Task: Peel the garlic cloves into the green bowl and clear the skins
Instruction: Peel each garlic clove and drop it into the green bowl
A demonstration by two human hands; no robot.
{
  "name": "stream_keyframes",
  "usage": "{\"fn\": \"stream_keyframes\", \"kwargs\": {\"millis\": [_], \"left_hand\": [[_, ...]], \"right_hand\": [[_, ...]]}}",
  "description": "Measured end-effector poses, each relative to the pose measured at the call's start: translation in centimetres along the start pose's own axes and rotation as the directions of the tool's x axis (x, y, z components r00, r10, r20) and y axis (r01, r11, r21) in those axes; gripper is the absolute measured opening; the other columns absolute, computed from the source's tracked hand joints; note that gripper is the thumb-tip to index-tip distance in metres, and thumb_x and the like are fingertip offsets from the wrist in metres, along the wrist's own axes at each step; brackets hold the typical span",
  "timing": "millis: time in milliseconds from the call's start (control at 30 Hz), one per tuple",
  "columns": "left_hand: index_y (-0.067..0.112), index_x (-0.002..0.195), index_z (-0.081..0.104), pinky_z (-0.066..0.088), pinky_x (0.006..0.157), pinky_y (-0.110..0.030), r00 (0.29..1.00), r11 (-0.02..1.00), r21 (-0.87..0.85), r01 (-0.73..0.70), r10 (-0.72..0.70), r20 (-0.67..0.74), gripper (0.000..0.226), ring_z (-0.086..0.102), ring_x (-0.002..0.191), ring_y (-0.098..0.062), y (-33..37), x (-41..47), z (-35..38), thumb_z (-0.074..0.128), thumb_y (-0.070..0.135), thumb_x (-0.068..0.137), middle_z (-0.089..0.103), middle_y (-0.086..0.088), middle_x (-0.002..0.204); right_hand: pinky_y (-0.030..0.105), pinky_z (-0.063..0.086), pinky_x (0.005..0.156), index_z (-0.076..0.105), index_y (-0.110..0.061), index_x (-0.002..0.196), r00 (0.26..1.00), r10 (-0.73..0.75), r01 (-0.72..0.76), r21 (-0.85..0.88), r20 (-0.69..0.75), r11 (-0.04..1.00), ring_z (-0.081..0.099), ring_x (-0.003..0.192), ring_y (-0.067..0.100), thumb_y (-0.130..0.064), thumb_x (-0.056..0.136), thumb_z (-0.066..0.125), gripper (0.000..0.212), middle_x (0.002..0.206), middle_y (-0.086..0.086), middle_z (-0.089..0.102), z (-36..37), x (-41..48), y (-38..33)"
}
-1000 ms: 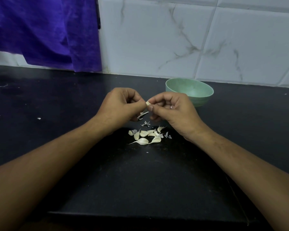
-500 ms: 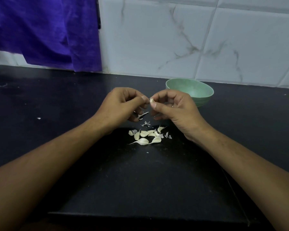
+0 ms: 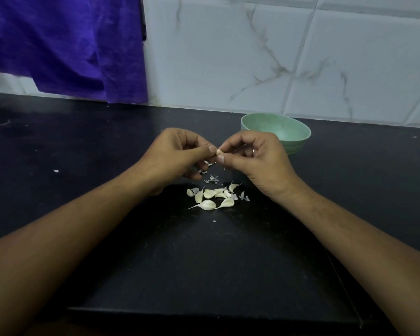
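Several loose cloves (image 3: 211, 198) and skin flakes (image 3: 212, 179) lie on the counter (image 3: 83, 146) under my hands. The green bowl (image 3: 294, 139) sits just behind my right hand (image 3: 257, 158). The fingers (image 3: 204, 151) of it and my left hand (image 3: 175, 156) pinch one clove (image 3: 219, 152) in mid-air, its axis too hidden to tell.

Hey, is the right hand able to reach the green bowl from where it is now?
Probably yes. The green bowl sits just behind the right hand with nothing between them. That hand is busy though: it pinches a garlic clove together with the left hand.
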State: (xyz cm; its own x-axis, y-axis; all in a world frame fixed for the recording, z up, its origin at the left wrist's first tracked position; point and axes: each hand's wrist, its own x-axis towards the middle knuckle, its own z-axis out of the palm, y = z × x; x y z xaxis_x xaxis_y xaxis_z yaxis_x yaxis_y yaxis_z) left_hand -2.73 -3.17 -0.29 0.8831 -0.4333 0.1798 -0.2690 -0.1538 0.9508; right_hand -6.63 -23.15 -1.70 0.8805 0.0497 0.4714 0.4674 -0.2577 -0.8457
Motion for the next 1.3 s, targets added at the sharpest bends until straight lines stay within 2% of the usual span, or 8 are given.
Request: {"fn": "stream_keyframes", "kwargs": {"millis": [67, 300, 533, 700, 800, 933, 1067, 1300], "left_hand": [[0.006, 0.09, 0.077, 0.06, 0.061, -0.028, 0.999, 0.998, 0.057, -0.038, 0.039, -0.016, 0.012, 0.068, 0.071, -0.013, 0.0, 0.0, 0.0, 0.072, 0.015, 0.098, 0.076, -0.011, 0.084], [0.011, 0.089, 0.077, 0.064, 0.066, -0.036, 0.988, 0.967, 0.221, -0.129, 0.145, -0.061, 0.013, 0.071, 0.071, -0.016, -0.2, 0.0, 0.0, 0.072, 0.019, 0.097, 0.076, -0.015, 0.083], [-0.006, 0.101, 0.072, 0.06, 0.061, -0.029, 0.999, 0.999, 0.004, -0.038, 0.038, -0.015, 0.023, 0.065, 0.073, -0.014, 0.0, 0.0, 0.0, 0.07, 0.017, 0.1, 0.071, -0.007, 0.082], [0.001, 0.095, 0.075, 0.06, 0.059, -0.027, 1.0, 0.999, -0.03, 0.011, -0.011, -0.002, 0.016, 0.067, 0.072, -0.013, 0.2, 0.0, -0.1, 0.073, 0.018, 0.097, 0.074, -0.009, 0.087], [0.007, 0.091, 0.077, 0.06, 0.06, -0.028, 0.999, 0.998, -0.043, 0.044, -0.044, 0.009, 0.011, 0.068, 0.072, -0.014, 0.2, -0.1, -0.2, 0.073, 0.016, 0.096, 0.078, -0.009, 0.087], [0.006, 0.088, 0.078, 0.059, 0.058, -0.027, 0.998, 0.996, -0.072, 0.059, -0.061, -0.023, 0.011, 0.068, 0.069, -0.013, 0.3, -0.3, 0.0, 0.073, 0.012, 0.095, 0.077, -0.011, 0.084], [0.003, 0.085, 0.075, 0.059, 0.057, -0.025, 0.997, 0.995, -0.084, 0.062, -0.067, -0.05, 0.011, 0.066, 0.064, -0.01, 0.4, -0.4, 0.4, 0.072, 0.008, 0.094, 0.074, -0.009, 0.077], [0.007, 0.076, 0.069, 0.058, 0.055, -0.025, 0.996, 0.997, -0.07, 0.036, -0.041, -0.076, 0.019, 0.063, 0.062, -0.011, 0.6, -0.3, 0.8, 0.071, 0.007, 0.095, 0.069, -0.006, 0.071]], "right_hand": [[0.044, 0.057, 0.075, 0.076, -0.004, 0.092, 1.0, -0.015, 0.015, -0.01, 0.008, 1.0, 0.07, 0.075, 0.035, -0.002, 0.085, 0.082, 0.01, 0.084, 0.011, 0.078, -0.1, 0.0, 0.1], [0.031, 0.06, 0.076, 0.079, -0.002, 0.104, 1.0, -0.021, 0.021, 0.013, 0.0, 1.0, 0.073, 0.078, 0.019, -0.003, 0.088, 0.079, 0.015, 0.088, 0.008, 0.079, -0.2, 0.1, 0.3], [0.033, 0.06, 0.076, 0.078, -0.007, 0.112, 0.999, -0.051, 0.051, -0.054, 0.011, 0.997, 0.075, 0.087, 0.029, -0.008, 0.094, 0.074, 0.018, 0.1, 0.009, 0.078, -0.4, 0.4, 0.5], [0.038, 0.056, 0.072, 0.081, -0.019, 0.112, 0.992, -0.127, 0.13, -0.214, 0.027, 0.968, 0.068, 0.081, 0.02, -0.016, 0.094, 0.075, 0.019, 0.095, 0.006, 0.069, -0.6, 0.4, 0.5], [0.026, 0.058, 0.072, 0.077, -0.008, 0.116, 0.994, -0.065, 0.073, -0.103, 0.085, 0.992, 0.072, 0.078, 0.011, -0.004, 0.097, 0.07, 0.021, 0.095, 0.004, 0.079, -0.6, 0.1, 0.2], [0.035, 0.062, 0.081, 0.076, -0.007, 0.116, 0.994, -0.061, 0.068, -0.085, 0.089, 0.994, 0.076, 0.083, 0.027, -0.003, 0.097, 0.069, 0.021, 0.095, 0.004, 0.08, -0.4, 0.0, 0.3], [0.025, 0.058, 0.076, 0.077, -0.004, 0.115, 0.994, -0.06, 0.065, -0.054, 0.095, 0.996, 0.075, 0.083, 0.02, -0.001, 0.096, 0.069, 0.02, 0.095, 0.004, 0.08, -0.2, -0.2, 0.1], [0.036, 0.062, 0.084, 0.077, -0.009, 0.114, 0.994, -0.04, 0.043, -0.035, 0.099, 0.998, 0.077, 0.088, 0.026, -0.004, 0.097, 0.07, 0.019, 0.095, 0.007, 0.08, 0.0, -0.2, -0.1]]}}
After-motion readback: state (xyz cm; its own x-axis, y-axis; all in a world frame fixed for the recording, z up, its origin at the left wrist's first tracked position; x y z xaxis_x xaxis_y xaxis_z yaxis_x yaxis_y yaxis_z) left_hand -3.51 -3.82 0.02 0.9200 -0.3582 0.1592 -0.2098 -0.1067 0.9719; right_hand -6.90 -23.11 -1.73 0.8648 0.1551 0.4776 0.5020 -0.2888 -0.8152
